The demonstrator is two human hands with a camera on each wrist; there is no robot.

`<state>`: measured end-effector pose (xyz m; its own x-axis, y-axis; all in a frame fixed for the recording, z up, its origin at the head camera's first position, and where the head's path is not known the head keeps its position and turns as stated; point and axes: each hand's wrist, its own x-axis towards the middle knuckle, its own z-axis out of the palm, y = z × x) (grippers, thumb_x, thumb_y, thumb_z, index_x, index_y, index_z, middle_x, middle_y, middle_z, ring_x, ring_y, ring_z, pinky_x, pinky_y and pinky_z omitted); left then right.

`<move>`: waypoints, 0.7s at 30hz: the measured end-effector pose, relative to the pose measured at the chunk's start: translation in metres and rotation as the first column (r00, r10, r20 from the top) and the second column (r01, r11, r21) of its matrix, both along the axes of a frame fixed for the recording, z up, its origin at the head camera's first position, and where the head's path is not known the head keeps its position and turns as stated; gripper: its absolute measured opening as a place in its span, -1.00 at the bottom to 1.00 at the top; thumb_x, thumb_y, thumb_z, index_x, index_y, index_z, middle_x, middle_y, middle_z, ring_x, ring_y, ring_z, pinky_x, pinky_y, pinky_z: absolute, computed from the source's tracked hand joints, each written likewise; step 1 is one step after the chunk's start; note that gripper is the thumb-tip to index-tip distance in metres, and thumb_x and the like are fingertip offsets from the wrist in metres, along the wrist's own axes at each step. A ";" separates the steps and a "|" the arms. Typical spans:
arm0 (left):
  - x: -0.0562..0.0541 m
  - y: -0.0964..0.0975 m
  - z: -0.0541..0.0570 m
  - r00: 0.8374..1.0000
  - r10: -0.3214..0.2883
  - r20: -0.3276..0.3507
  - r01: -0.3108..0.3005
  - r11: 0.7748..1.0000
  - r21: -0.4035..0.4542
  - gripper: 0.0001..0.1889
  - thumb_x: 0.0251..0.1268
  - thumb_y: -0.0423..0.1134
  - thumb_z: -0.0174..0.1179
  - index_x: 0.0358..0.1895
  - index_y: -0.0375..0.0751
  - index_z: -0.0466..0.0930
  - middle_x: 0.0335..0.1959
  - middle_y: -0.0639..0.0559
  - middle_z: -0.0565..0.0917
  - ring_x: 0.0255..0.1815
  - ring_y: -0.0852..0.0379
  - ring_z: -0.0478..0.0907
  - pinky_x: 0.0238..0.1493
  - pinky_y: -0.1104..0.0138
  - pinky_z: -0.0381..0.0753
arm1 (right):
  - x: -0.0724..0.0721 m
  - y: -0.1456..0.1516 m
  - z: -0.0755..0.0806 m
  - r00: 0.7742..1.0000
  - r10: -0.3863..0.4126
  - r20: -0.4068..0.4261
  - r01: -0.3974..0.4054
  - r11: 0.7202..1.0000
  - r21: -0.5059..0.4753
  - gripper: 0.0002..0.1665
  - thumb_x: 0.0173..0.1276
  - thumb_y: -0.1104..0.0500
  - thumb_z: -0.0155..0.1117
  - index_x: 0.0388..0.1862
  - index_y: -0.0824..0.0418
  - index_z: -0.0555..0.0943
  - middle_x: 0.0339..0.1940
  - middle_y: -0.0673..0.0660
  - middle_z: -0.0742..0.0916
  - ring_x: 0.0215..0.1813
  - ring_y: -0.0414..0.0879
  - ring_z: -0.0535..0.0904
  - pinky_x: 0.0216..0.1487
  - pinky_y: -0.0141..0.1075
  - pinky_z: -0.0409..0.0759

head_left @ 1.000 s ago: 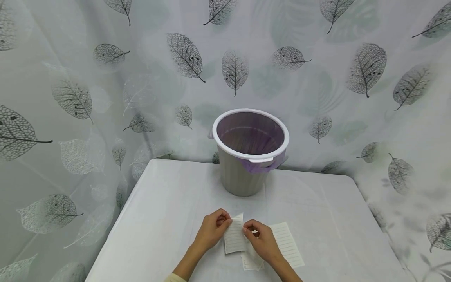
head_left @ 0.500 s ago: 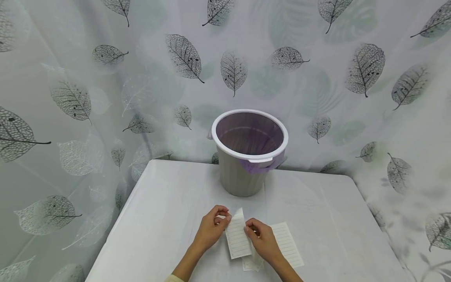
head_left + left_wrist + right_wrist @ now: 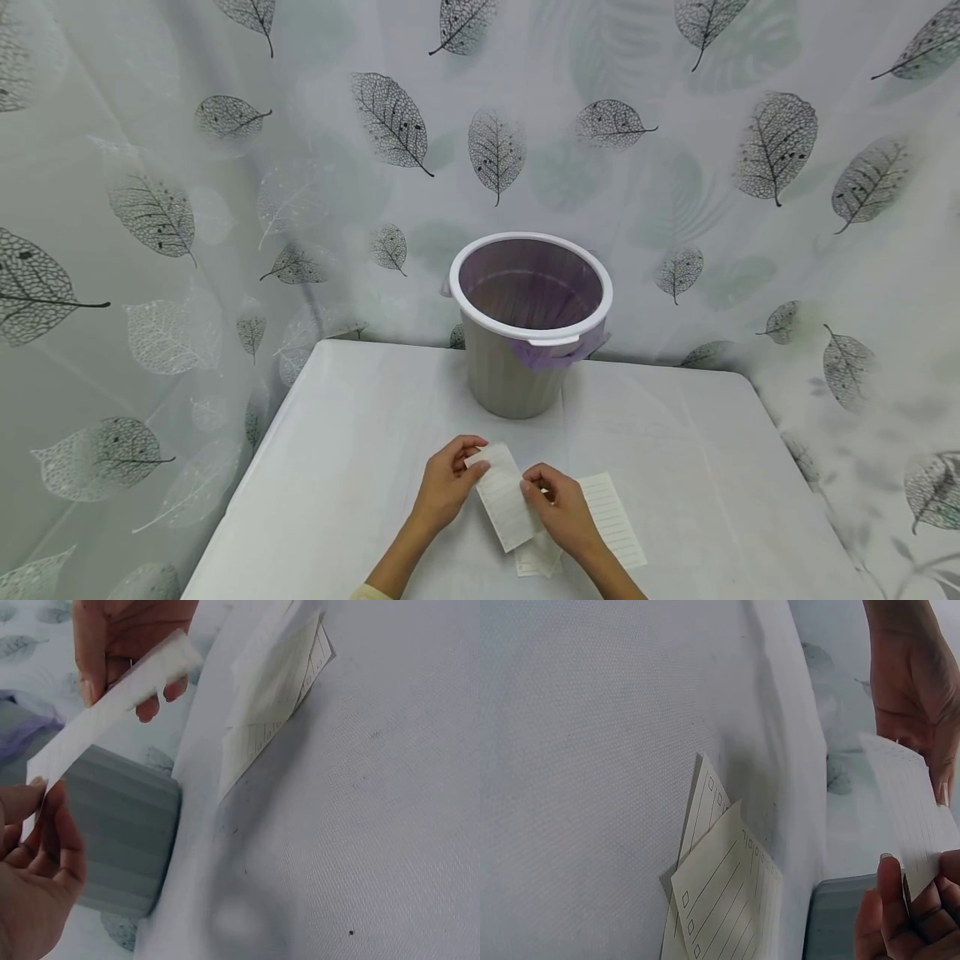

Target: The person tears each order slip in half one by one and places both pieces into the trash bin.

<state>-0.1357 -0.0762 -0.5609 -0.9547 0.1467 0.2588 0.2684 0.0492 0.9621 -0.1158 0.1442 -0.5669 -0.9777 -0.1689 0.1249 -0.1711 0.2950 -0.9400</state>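
Between both hands a small slip of lined paper (image 3: 507, 502) is held up at a slant above the table. My left hand (image 3: 442, 485) pinches its upper left edge between thumb and fingers. On the opposite edge, my right hand (image 3: 561, 510) pinches it too. The left wrist view shows the strip (image 3: 105, 716) almost edge-on, and the right wrist view shows printed lines on the slip (image 3: 909, 814). Beneath the right hand lie loose lined sheets (image 3: 615, 523), partly overlapping; small checkboxes are printed on the top sheet (image 3: 724, 892).
A grey bin (image 3: 517, 379) with a white rim and a purple liner stands at the table's back, beyond the hands. White cloth covers the table (image 3: 360, 417). Behind it hangs a leaf-patterned curtain (image 3: 315, 208).
The slip has tilted, its top swinging left and its lower end right. Its clearly lined face now looks pale in the head view. Both hands keep hold, barely shifting.
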 end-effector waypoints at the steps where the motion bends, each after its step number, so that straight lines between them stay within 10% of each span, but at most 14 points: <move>1: 0.000 0.000 0.000 1.000 0.005 0.004 -0.005 1.000 0.010 -0.74 0.38 -0.44 0.37 0.08 -0.35 0.65 -0.23 -0.18 0.71 -0.41 0.19 0.57 -0.44 0.47 0.53 | 0.000 0.000 0.000 1.000 -0.005 0.003 0.005 1.000 -0.003 -0.89 0.48 0.33 0.35 -0.24 0.14 0.69 -0.33 -0.02 0.73 -0.25 -0.13 0.66 -0.24 -0.34 0.56; 9: 0.001 0.000 0.000 0.989 0.058 -0.133 -0.088 0.969 -0.232 -0.56 0.24 -0.40 0.47 0.19 -0.23 0.62 -0.08 -0.02 0.72 -0.07 -0.05 0.66 -0.14 0.25 0.63 | 0.002 0.003 0.002 0.992 0.045 -0.116 -0.035 0.996 0.084 -0.86 0.47 0.34 0.35 -0.26 0.10 0.68 -0.35 -0.11 0.71 -0.26 -0.17 0.64 -0.20 -0.28 0.65; 14: 0.005 0.004 0.009 0.931 -0.062 -0.360 -0.142 0.847 -0.513 -0.57 0.13 -0.32 0.55 0.09 -0.17 0.70 0.15 -0.04 0.65 0.21 -0.07 0.56 0.09 -0.07 0.58 | 0.001 0.005 0.002 0.941 0.202 -0.270 -0.144 0.964 0.222 -0.82 0.43 0.41 0.34 -0.25 0.13 0.67 -0.33 -0.12 0.71 -0.29 -0.26 0.63 -0.26 -0.28 0.69; 21: 0.012 0.010 0.025 0.907 -0.259 -0.332 -0.096 0.641 -0.762 -0.92 0.24 -0.20 0.49 -0.28 0.02 0.77 -0.09 0.18 0.68 0.11 0.13 0.57 0.23 -0.18 0.38 | -0.001 0.005 0.011 0.850 0.340 -0.402 -0.172 0.901 0.399 -0.78 0.33 0.41 0.38 -0.26 0.09 0.66 -0.36 -0.22 0.63 -0.32 -0.35 0.50 -0.34 -0.38 0.57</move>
<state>-0.1233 -0.0666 -0.5356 -0.7736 0.5285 0.3496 0.6335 0.6571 0.4085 -0.1163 0.1497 -0.5558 -0.7398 -0.5186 0.4287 -0.6643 0.4614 -0.5881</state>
